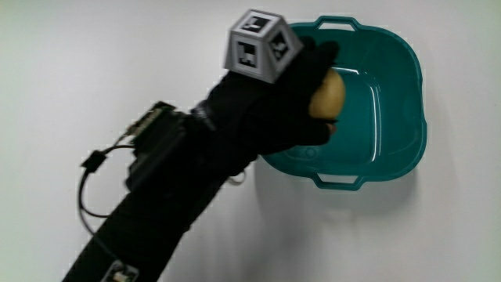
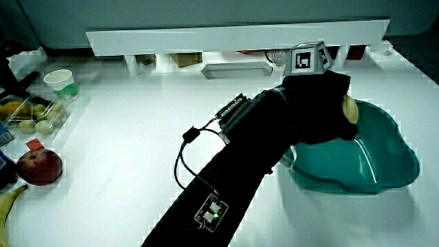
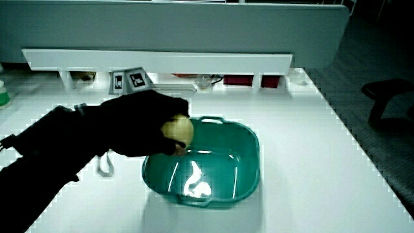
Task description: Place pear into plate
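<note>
Hand [image 1: 290, 102] grips pear [image 1: 327, 95] over teal plate [image 1: 399, 117]

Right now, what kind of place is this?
Probably a lab bench set up for recording: a white table with a low partition, a marker cube on the gloved hand, and fruit such as an apple at the table's edge.

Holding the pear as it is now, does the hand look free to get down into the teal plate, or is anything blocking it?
Probably yes. The hand, closed on the pear, is already over the teal plate near one handle. The plate's inside looks bare in a side view, and nothing lies between pear and plate.
</note>
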{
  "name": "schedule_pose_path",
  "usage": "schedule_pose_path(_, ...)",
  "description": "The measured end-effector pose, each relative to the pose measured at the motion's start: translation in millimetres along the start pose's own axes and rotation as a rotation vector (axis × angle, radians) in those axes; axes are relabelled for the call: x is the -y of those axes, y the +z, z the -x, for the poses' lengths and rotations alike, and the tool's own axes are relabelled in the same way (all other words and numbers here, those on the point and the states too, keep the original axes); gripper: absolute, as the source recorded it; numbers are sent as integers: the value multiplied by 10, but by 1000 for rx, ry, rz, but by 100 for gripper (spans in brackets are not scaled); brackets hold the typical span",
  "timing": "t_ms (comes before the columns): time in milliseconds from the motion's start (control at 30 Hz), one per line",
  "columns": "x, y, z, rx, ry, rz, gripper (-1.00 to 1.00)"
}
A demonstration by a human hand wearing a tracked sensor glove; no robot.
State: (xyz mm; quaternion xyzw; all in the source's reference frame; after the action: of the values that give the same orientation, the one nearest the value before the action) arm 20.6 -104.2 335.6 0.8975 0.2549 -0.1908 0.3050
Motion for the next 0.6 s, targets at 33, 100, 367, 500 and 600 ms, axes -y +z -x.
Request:
schedule_pose_path(33,-54,-44,3,-31,-30,6,0)
schedule_pose_path(100,-52,-69,-42,-42,24,19,0)
schedule_pose_path(367,-194,-311,-8,-16,59,89,0)
schedule_pose_path(500,-265,-435,42,-10,74,116,0)
schedule_pose_path(600,-314,-528,65,-12,83,149,0)
